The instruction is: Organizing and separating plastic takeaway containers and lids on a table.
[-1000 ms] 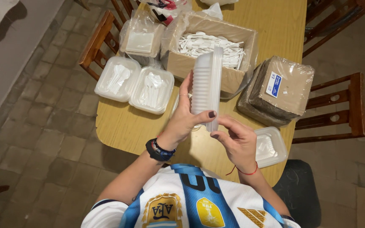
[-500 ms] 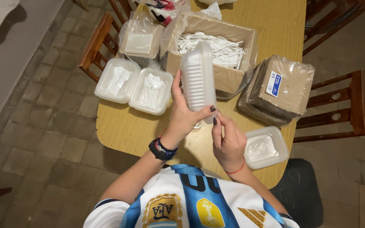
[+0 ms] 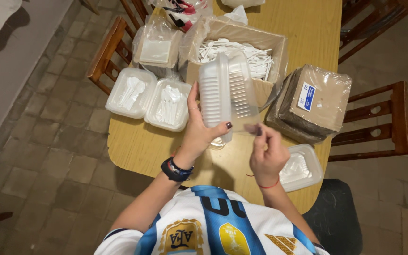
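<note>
Gripping a stack of clear trays [image 3: 225, 94]: left hand [image 3: 199, 134] is clamping its lower end, thumb across the front, fingers behind.

Stack is standing nearly upright above the table [image 3: 138, 146], long axis running away from the person, top end leaning twd the cardboard box [image 3: 242, 56] of white cutlery. Right hand [image 3: 267, 153] is sitting just right of the stack's bottom corner, fingertips pinched together at the edge of the front tray; can't tell if they're actually catching the rim. So left is carrying the weight, right is nearer the loose front edge. Outward: two lidded trays [image 3: 149, 97] w/ cutlery are lying left of the hands, one more lidded tray [image 3: 301, 165] by the right wrist, a wrapped brown pack [image 3: 315, 101] to the right, a bagged tray pack [image 3: 159, 45] beyond.
</note>
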